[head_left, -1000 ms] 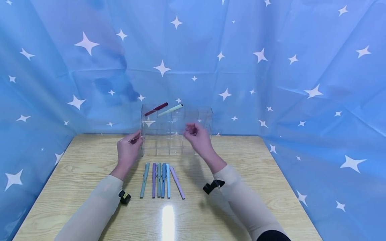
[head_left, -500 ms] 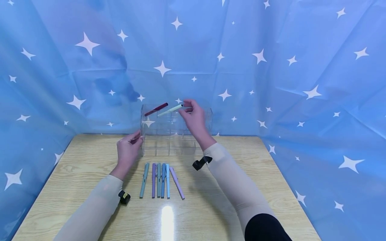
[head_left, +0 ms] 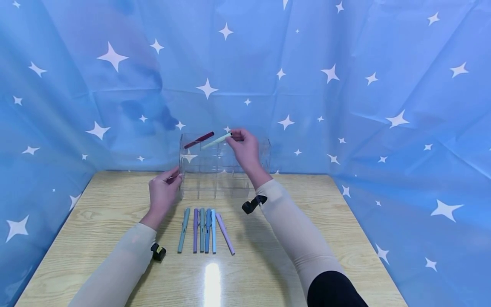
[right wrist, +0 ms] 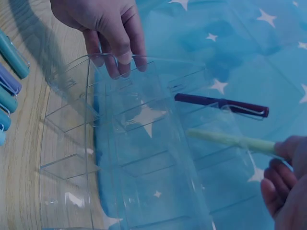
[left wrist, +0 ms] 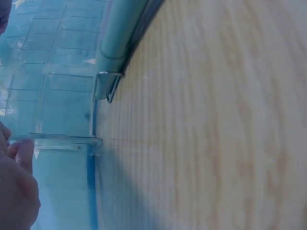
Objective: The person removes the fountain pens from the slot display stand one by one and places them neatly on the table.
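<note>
A clear acrylic organizer with several compartments stands on the table. My left hand grips its left side wall between thumb and fingers; the right wrist view shows that same left hand on the panel edge. Two capped pens lean slanted in the top row: a dark red pen at the left and a pale green pen beside it. My right hand pinches the upper end of the pale green one, whose lower part is seen through the clear plastic.
Several pens lie on the table in front of the organizer, among them a teal pen, a purple pen, a light blue pen and a slanted lilac pen. A starry blue curtain hangs behind.
My right hand has risen leftward from in front of the organizer to the pale green pen and now pinches its end. The left hand has stayed on the side wall.
</note>
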`<move>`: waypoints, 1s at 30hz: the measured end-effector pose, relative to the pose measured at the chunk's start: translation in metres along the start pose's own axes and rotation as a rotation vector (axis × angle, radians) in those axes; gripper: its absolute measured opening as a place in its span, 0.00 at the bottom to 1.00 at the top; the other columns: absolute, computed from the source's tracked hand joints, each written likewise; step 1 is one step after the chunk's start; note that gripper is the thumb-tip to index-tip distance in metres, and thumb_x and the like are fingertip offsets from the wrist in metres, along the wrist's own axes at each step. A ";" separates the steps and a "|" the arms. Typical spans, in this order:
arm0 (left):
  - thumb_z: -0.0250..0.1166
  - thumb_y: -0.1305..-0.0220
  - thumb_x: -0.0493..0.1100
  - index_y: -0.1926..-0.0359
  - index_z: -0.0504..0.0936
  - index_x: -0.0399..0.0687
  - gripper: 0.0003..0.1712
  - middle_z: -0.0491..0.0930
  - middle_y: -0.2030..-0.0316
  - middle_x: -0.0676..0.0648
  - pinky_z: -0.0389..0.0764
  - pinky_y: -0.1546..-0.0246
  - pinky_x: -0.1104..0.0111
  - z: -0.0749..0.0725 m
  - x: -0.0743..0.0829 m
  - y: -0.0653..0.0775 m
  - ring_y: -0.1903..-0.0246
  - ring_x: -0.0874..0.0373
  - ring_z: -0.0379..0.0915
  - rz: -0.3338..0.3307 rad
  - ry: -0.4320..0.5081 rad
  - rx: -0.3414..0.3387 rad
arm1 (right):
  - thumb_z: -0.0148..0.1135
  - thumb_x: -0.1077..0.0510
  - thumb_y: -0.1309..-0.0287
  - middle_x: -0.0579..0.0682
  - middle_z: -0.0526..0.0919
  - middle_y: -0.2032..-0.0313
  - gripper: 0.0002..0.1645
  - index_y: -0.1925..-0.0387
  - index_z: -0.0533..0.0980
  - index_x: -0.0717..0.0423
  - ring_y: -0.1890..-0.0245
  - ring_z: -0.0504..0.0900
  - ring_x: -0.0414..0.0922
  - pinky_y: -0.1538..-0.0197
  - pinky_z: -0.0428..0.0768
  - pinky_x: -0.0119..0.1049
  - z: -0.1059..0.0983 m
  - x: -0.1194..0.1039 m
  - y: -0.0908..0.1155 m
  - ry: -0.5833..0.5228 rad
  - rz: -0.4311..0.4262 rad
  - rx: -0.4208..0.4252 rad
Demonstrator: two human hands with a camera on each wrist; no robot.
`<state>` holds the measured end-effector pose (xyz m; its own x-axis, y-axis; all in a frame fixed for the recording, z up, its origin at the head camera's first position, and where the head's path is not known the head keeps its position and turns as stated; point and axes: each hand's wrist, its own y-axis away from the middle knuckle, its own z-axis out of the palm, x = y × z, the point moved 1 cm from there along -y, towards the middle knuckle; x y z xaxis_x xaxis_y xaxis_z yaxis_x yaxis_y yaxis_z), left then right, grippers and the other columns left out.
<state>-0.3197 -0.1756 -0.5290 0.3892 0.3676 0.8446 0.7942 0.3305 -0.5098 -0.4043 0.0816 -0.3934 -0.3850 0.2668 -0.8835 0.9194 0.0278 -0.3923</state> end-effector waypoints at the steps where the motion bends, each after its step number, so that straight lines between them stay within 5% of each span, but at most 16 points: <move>1: 0.76 0.35 0.25 0.43 0.89 0.32 0.19 0.90 0.53 0.30 0.85 0.58 0.88 0.000 -0.001 0.000 0.56 0.33 0.91 0.001 0.000 0.001 | 0.74 0.62 0.27 0.52 0.91 0.55 0.13 0.46 0.86 0.62 0.51 0.87 0.47 0.50 0.91 0.38 0.000 0.000 -0.001 -0.003 -0.004 0.001; 10: 0.77 0.34 0.26 0.43 0.89 0.32 0.19 0.90 0.53 0.31 0.85 0.58 0.88 0.001 -0.002 0.000 0.55 0.34 0.91 -0.008 -0.009 -0.001 | 0.73 0.61 0.26 0.52 0.91 0.52 0.16 0.42 0.85 0.63 0.50 0.87 0.47 0.49 0.91 0.35 -0.006 -0.006 -0.005 -0.129 -0.017 0.060; 21: 0.76 0.33 0.26 0.43 0.89 0.33 0.18 0.90 0.52 0.31 0.85 0.58 0.88 0.000 -0.001 0.000 0.55 0.34 0.91 -0.017 -0.016 -0.004 | 0.72 0.69 0.28 0.44 0.90 0.60 0.19 0.42 0.80 0.75 0.59 0.88 0.42 0.60 0.90 0.31 -0.037 -0.025 -0.001 -0.358 -0.195 0.189; 26: 0.76 0.33 0.26 0.43 0.89 0.33 0.18 0.90 0.52 0.31 0.84 0.58 0.89 0.000 0.000 0.000 0.55 0.33 0.91 -0.021 -0.027 0.001 | 0.71 0.69 0.28 0.49 0.90 0.60 0.16 0.43 0.81 0.74 0.60 0.88 0.43 0.63 0.88 0.30 -0.053 -0.033 0.007 -0.363 -0.217 0.161; 30: 0.75 0.33 0.26 0.43 0.89 0.32 0.18 0.90 0.52 0.30 0.84 0.58 0.89 0.000 0.002 0.000 0.55 0.33 0.91 -0.026 -0.020 -0.002 | 0.73 0.68 0.29 0.50 0.90 0.61 0.11 0.47 0.86 0.63 0.64 0.87 0.41 0.66 0.88 0.29 -0.064 -0.033 0.019 -0.336 -0.186 0.078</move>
<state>-0.3185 -0.1746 -0.5272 0.3587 0.3763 0.8542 0.8050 0.3386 -0.4872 -0.3695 0.1351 -0.3555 -0.5613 -0.0661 -0.8249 0.8275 -0.0304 -0.5606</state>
